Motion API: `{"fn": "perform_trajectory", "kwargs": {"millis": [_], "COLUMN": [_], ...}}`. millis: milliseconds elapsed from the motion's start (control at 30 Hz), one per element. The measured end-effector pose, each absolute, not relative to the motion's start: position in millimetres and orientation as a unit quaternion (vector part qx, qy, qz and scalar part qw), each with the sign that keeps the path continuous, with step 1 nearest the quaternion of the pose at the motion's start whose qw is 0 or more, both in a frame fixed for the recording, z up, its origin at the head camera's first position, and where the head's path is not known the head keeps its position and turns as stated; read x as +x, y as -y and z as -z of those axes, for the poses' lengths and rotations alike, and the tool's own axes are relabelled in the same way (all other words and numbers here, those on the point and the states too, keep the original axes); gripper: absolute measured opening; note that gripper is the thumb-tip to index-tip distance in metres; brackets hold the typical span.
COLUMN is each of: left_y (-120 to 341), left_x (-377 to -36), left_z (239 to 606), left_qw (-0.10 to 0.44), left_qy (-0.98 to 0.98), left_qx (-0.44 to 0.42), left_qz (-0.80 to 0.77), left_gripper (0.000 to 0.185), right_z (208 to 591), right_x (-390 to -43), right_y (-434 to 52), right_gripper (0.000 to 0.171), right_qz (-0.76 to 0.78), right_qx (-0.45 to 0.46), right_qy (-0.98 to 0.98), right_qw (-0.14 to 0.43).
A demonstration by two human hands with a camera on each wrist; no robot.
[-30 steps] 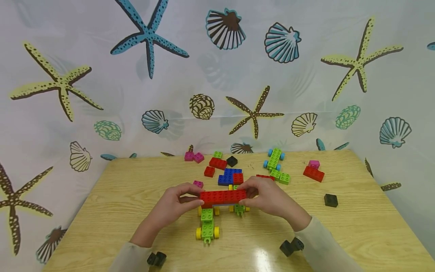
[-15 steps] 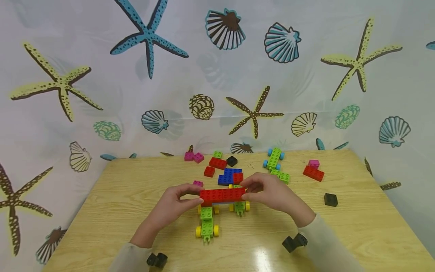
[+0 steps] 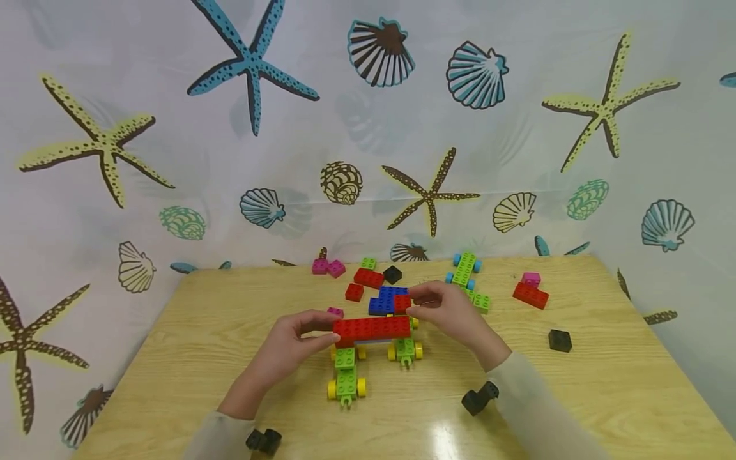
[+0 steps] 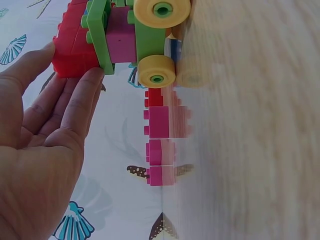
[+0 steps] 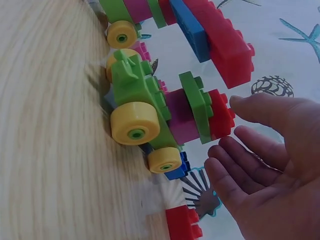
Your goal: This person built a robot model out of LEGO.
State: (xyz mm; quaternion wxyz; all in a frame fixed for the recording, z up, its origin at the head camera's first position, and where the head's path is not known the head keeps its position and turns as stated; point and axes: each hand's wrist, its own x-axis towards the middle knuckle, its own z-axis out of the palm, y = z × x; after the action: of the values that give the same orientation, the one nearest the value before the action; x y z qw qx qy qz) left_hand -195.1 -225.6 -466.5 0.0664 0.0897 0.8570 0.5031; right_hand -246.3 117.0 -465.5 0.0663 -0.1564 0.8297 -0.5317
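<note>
Mid-table, near side of the loose bricks: red bar point(image 3: 372, 328) sits atop the left wheeled build point(image 3: 346, 383), left hand point(image 3: 287, 345) pinching its left end, thumb against fingers. Change: right hand point(image 3: 448, 313) has come off the bar's right end, fingers now loosely spread; bar and left build slid slightly left, right wheeled build point(image 3: 405, 349) stayed put. Probably means the joining is half done: right end, blue brick point(image 5: 190, 30) under it, overhangs apart from the right build's red top brick point(image 5: 218, 115). Thumb contact there: can't tell. Bar's long axis runs left-right, right end a touch farther.
</note>
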Motion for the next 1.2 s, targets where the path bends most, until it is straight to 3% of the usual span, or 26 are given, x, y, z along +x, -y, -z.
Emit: {"fn": "perform_trajectory", "kwargs": {"millis": [1200], "left_y": [230], "left_x": [-199], "left_z": [475], "left_qw": [0.049], "left_qy": [-0.844], "left_qx": [0.087], "left_qz": [-0.527], "left_gripper": [0.038], "right_z": [469], "right_x": [-239], "right_y": [-111], "right_gripper": [0.034], "right_qz": [0.505], "right_qx": [-0.211], "right_qy": [-0.831], "right_qw": [0.101]}}
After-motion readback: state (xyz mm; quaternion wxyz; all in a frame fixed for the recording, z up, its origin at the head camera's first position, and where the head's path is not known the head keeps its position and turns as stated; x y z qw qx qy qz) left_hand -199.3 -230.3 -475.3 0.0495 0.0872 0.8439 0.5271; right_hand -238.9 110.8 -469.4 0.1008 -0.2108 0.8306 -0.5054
